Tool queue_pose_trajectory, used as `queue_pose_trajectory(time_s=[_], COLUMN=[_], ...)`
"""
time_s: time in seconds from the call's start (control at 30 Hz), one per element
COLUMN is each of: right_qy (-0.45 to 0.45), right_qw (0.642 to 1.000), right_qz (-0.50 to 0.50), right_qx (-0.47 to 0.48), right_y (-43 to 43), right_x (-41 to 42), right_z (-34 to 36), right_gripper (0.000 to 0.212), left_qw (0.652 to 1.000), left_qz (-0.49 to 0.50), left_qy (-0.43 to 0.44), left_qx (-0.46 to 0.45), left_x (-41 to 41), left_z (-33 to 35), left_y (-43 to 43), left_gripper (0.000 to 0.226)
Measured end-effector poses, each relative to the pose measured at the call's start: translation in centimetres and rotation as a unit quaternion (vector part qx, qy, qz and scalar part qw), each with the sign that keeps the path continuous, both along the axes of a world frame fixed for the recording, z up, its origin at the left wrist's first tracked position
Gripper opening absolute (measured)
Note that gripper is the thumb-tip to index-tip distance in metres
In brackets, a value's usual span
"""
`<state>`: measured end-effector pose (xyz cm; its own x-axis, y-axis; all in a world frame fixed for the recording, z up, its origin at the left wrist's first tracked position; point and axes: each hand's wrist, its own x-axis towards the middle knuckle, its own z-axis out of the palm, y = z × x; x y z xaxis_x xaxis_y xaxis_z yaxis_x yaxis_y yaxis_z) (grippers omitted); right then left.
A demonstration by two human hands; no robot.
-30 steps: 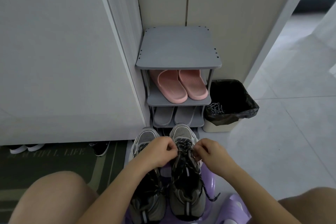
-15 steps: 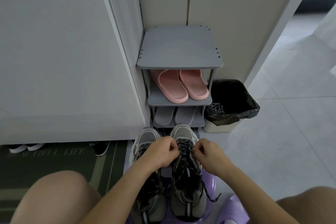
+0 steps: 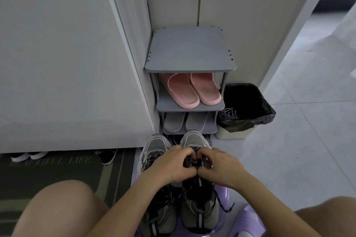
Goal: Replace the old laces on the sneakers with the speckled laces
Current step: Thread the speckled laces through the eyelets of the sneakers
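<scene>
Fingers of your left hand [image 3: 171,165] and right hand [image 3: 221,165] are curled tight, pinching the speckled lace [image 3: 193,161] over the tongue of the right-side sneaker [image 3: 194,139], knuckles nearly touching. Both sneakers stand side by side on the purple stool [image 3: 223,191] between your knees; the other sneaker [image 3: 157,143] looks already laced. Pull both strands evenly so each crossing lies flat, and match the end lengths before tying. Grey laces [image 3: 229,113] draped on the bin [image 3: 250,121] seem to be the old ones.

Mesh-cloth sneakers [image 3: 194,140], glossy plastic stool [image 3: 224,215]
</scene>
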<state>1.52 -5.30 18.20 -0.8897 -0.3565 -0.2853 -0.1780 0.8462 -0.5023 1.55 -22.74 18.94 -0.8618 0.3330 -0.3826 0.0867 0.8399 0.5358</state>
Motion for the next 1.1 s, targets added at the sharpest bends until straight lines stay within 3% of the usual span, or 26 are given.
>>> queue_pose_trajectory(time_s=[0.2, 0.43, 0.53, 0.67, 0.9, 1.0, 1.1], right_qy=[-0.015, -0.014, -0.009, -0.004, -0.078, -0.070, -0.068], right_qw=[0.999, 0.996, 0.997, 1.000, 0.990, 0.992, 0.996], right_qz=[-0.024, -0.018, 0.011, 0.006, -0.053, -0.085, -0.046], right_qx=[-0.035, -0.083, -0.071, -0.008, -0.103, -0.053, 0.046], right_y=[1.7, 1.8, 1.4, 1.7, 2.3, 2.4, 2.0], right_x=[-0.4, 0.0, 0.3, 0.0, 1.4, 2.6, 4.3], right_z=[0.2, -0.1, -0.3, 0.0, 0.8, 1.5, 1.8], right_gripper=[0.033, 0.034, 0.041, 0.028, 0.030, 0.033, 0.034], left_qw=[0.999, 0.994, 0.997, 0.998, 0.999, 0.996, 0.975], left_qz=[0.022, 0.018, 0.000, 0.009, -0.007, 0.020, -0.067], left_qy=[-0.002, 0.012, 0.031, 0.050, 0.039, 0.074, 0.117], left_qx=[0.023, 0.106, 0.067, 0.032, 0.001, -0.037, -0.177], left_x=[0.0, 0.8, 0.9, 0.7, 2.1, 3.6, 5.4], left_z=[-0.3, 0.1, -0.3, -0.2, 1.6, 2.4, 2.9], left_y=[-1.1, -1.0, -1.0, -1.2, -1.6, -1.0, -0.4], left_gripper=[0.027, 0.035, 0.025, 0.021, 0.039, 0.039, 0.030])
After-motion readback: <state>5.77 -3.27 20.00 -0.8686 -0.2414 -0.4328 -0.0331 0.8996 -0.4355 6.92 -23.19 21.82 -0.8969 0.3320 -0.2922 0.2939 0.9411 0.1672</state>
